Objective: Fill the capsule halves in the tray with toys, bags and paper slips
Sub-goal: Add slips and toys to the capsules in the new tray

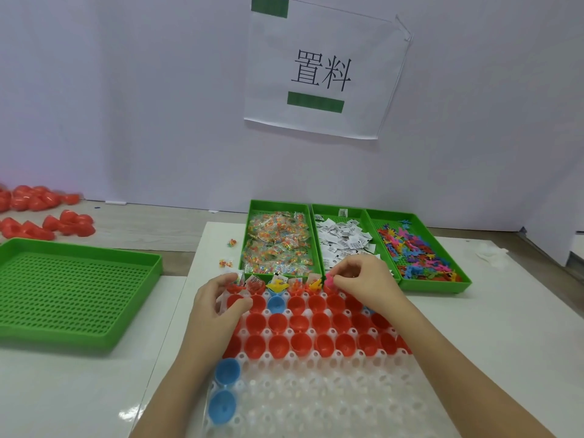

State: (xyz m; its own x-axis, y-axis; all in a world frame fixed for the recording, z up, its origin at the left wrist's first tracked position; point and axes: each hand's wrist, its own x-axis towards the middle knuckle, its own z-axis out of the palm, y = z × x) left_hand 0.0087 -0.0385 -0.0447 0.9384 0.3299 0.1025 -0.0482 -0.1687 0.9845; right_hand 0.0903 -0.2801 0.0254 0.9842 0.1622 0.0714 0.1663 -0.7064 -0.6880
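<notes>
A clear plastic tray with round sockets lies before me, its far rows filled with red capsule halves and a few blue ones. The farthest row holds toys, bags and slips. My right hand pinches a pink toy over the far row. My left hand curls at the tray's far left corner, fingertips on a small bag there. Three green bins behind hold bead bags, paper slips and coloured toys.
A large green perforated tray sits at the left. Loose red capsule halves lie at the back left. Two stray bead bags lie on the white board. A paper sign hangs on the wall behind.
</notes>
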